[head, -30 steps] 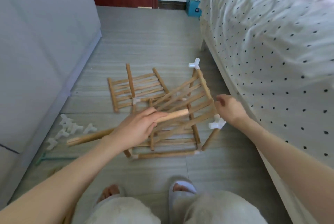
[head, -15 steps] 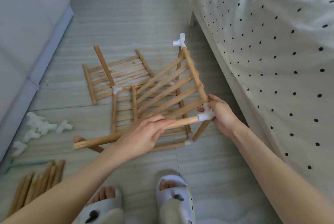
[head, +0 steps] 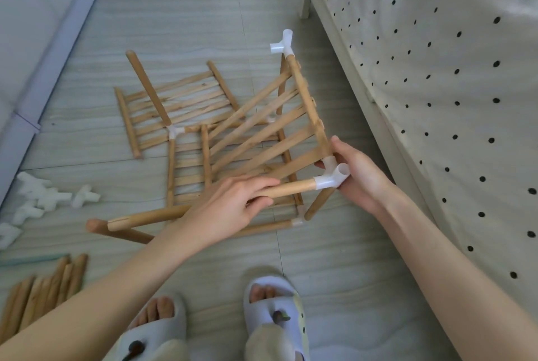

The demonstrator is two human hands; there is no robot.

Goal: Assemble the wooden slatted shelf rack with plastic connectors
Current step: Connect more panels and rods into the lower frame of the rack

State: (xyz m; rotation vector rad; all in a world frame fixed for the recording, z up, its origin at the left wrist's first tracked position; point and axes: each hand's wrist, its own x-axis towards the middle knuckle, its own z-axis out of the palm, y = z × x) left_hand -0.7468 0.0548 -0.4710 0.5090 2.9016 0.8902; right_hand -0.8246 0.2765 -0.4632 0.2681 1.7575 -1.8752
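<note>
Far left on the floor: loose white connectors (head: 43, 194), bundle of spare dowels (head: 43, 293) at bottom left. Flat slatted panel (head: 174, 104) lies further back. Left hand (head: 230, 212) curled round a wooden dowel (head: 203, 203), whose right end sits in the white corner connector (head: 330, 178). Right hand (head: 361, 177) grasps that connector. Tilted slatted panel (head: 276, 127) rises from it, another connector (head: 282, 43) on its top corner. Bed (head: 436, 69) at right.

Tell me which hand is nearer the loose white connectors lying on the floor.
Left. The left hand grips a wooden rod right of the loose connectors; the right hand holds the rack's corner connector, farther right, by the bed.
</note>
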